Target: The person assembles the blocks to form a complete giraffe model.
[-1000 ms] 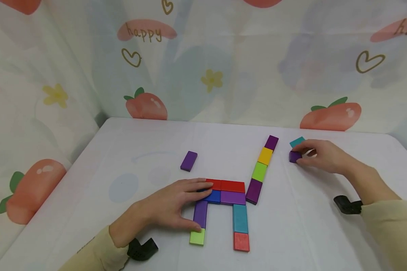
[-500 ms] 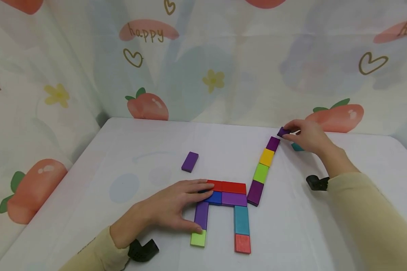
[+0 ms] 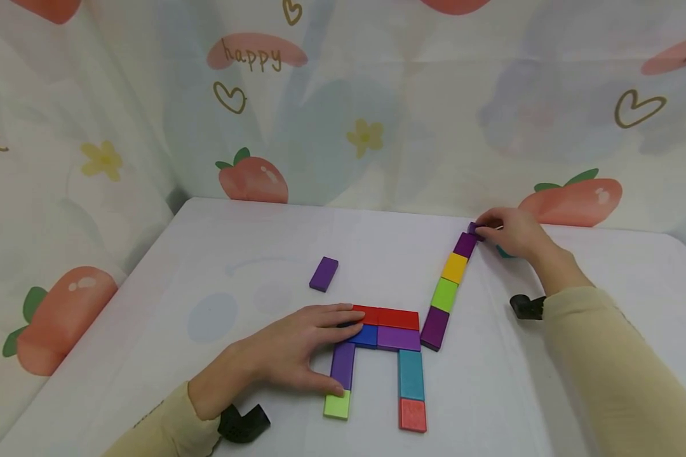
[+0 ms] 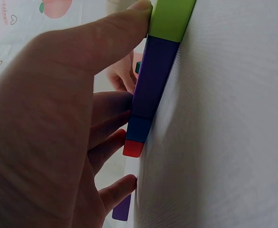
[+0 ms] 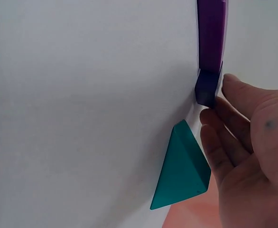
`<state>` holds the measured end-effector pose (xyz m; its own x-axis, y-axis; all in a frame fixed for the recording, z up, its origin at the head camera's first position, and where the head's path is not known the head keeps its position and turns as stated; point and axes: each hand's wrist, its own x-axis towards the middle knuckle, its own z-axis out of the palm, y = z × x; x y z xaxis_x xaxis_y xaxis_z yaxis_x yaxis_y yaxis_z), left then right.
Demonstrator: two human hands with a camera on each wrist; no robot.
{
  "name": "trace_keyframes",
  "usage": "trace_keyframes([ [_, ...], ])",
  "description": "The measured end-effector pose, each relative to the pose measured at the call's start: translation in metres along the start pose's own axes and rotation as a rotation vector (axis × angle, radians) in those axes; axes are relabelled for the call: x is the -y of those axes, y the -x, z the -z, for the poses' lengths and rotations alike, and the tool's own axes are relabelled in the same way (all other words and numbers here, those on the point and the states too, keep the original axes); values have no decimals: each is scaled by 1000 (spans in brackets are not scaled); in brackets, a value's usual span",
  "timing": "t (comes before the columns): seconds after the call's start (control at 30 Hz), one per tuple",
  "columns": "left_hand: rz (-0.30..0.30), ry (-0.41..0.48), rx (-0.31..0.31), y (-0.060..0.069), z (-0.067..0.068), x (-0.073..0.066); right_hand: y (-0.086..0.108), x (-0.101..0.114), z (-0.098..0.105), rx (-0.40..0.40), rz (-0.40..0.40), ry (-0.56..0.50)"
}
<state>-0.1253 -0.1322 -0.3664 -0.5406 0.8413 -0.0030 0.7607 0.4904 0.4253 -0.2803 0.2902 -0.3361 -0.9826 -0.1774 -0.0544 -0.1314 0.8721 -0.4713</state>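
Note:
At the far end of a slanted row, my right hand pinches a small purple block between thumb and fingers. The block meets the end of a dark purple block; yellow, lime and purple blocks continue the row toward me. My left hand lies with spread fingers over flat blocks: fingertips touch the red and blue rows, the thumb sits by a lime block. A purple leg block is partly under it.
A teal triangular block lies by the right hand, mostly hidden in the head view. One loose purple block lies farther back. Teal and light red blocks form the other leg. A printed curtain stands behind the white table.
My right hand has carried the small purple block from beside the teal block, left and away, to the slanted row's far end. My left hand has stayed in place.

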Motion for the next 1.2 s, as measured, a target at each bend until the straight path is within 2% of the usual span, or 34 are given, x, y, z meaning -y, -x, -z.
trace_keyframes([
  [0.23,-1,-6,-3,0,0,0,1,-3,-1,-2,-30,-8],
  [0.83,0,-9,4,-2,0,0,1,-2,-4,-7,-28,-13],
  [1.2,15,-6,17,-2,0,-2,18,-16,17,1,-15,3],
])
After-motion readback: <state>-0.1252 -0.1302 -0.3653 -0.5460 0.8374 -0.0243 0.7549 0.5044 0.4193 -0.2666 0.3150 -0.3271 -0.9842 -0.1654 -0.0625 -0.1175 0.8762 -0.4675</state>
